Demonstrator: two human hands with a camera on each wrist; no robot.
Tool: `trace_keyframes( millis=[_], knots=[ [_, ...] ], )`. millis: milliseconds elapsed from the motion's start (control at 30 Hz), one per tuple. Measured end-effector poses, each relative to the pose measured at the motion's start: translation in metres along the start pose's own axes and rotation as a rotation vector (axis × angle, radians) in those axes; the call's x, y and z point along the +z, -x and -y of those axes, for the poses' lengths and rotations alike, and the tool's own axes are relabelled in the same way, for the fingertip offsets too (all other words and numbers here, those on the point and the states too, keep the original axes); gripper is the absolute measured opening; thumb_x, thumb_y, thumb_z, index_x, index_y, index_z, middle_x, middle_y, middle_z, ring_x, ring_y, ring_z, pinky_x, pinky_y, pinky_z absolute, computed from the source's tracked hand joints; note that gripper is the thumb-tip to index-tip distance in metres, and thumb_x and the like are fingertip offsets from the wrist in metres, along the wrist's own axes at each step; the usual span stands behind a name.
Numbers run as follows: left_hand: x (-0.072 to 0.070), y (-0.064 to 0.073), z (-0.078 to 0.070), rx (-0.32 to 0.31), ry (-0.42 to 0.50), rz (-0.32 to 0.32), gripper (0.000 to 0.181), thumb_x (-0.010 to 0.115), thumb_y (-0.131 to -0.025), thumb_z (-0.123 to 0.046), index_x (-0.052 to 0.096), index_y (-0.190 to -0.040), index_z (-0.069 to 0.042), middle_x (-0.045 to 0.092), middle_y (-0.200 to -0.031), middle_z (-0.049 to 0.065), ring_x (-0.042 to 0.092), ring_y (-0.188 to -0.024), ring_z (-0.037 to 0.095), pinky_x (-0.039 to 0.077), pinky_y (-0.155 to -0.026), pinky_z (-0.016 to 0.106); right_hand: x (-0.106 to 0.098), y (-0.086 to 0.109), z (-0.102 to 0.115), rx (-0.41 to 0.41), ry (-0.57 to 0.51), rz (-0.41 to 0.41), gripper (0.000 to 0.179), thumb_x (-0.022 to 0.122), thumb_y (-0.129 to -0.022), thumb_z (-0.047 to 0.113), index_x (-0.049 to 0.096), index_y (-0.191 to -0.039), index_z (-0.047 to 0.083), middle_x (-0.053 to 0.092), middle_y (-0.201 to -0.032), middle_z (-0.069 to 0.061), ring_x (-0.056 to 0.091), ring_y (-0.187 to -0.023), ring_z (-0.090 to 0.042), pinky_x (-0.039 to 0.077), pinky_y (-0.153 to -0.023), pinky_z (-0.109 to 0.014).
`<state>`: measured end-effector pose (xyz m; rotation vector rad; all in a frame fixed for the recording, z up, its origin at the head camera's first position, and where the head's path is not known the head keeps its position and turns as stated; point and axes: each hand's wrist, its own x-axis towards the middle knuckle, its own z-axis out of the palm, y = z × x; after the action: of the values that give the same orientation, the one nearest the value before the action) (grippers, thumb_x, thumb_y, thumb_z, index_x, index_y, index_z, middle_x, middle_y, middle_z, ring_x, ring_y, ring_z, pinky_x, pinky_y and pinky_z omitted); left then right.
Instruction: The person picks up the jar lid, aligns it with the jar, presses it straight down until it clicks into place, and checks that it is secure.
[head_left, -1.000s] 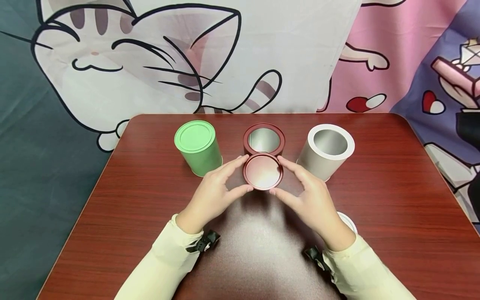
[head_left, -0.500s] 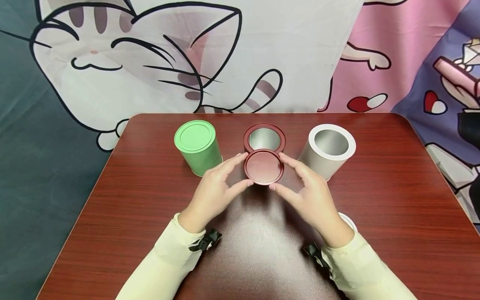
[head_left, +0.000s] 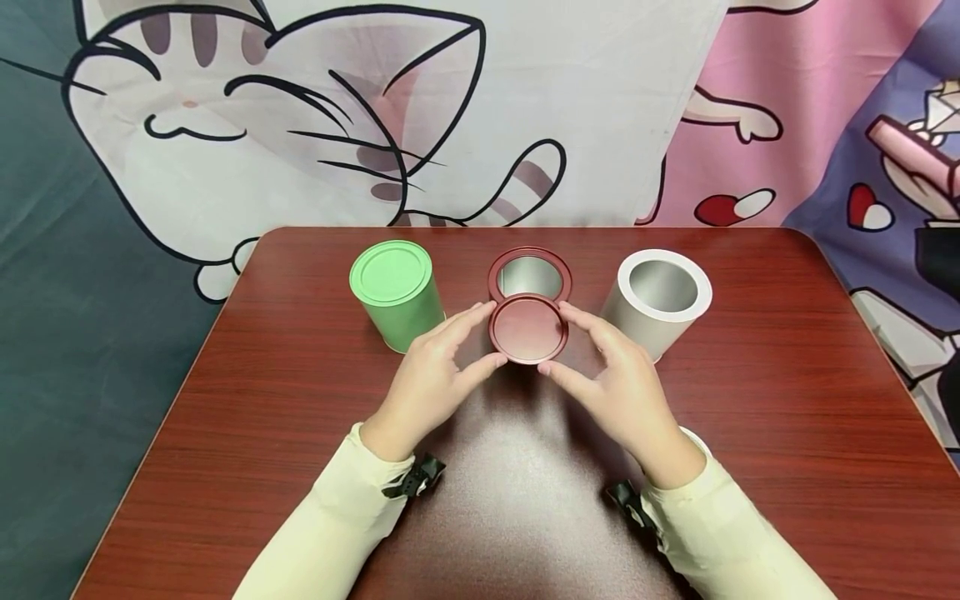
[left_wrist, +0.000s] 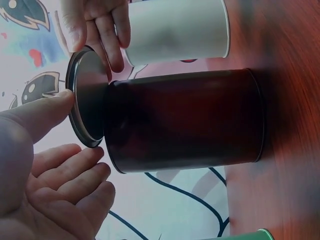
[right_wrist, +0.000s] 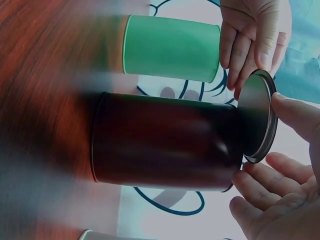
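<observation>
Between my two hands is a round dark red lid (head_left: 529, 329), tilted, at the near side of the dark red can's top. My left hand (head_left: 431, 375) pinches its left edge with thumb and fingertips. On the opposite edge my right hand (head_left: 626, 392) pinches it the same way. The open red can (head_left: 495, 275) stands upright, its silvery inside partly showing behind the lid. In the left wrist view the lid (left_wrist: 89, 97) leans over the can's mouth, its far edge close to the can's rim. The right wrist view shows the can's dark side wall (right_wrist: 165, 142).
A green can (head_left: 401, 308) with its lid on stands left of the red one. To the right stands an open white can (head_left: 637, 321). A white round edge (head_left: 696, 437) peeks out beside my right wrist. A cartoon cloth (head_left: 585, 92) hangs behind the table (head_left: 247, 467).
Both hands have moved the lid slightly away from me, so it overlaps more of the red can's opening in the head view. The green and white cans have not moved.
</observation>
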<state>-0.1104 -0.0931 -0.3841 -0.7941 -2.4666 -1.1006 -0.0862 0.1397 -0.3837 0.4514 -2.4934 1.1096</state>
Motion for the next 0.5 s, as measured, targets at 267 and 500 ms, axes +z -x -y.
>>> trace_keyframes(
  millis=[267, 500],
  knots=[
    [-0.0007, -0.0012, 0.0006, 0.007, -0.003, 0.025, 0.056, 0.079, -0.088, -0.02, 0.06, -0.138, -0.005, 0.063, -0.135, 0.012, 0.059, -0.127, 0.022, 0.047, -0.106, 0.037, -0.001, -0.0024, -0.0006, -0.006, 0.021, 0.023, 0.067, 0.088, -0.077, 0.023, 0.062, -0.136, 0.007, 0.065, -0.134, -0.004, 0.06, -0.124, -0.023, 0.047, -0.101, -0.043],
    [-0.0013, -0.0031, 0.0011, 0.019, -0.015, 0.036, 0.056, 0.078, -0.089, -0.019, 0.058, -0.138, -0.003, 0.062, -0.136, 0.013, 0.059, -0.128, 0.023, 0.045, -0.108, 0.039, -0.0022, -0.0048, -0.0011, -0.005, 0.027, 0.038, 0.067, 0.088, -0.078, 0.023, 0.061, -0.137, 0.007, 0.065, -0.134, -0.004, 0.061, -0.123, -0.023, 0.048, -0.098, -0.043]
  ],
)
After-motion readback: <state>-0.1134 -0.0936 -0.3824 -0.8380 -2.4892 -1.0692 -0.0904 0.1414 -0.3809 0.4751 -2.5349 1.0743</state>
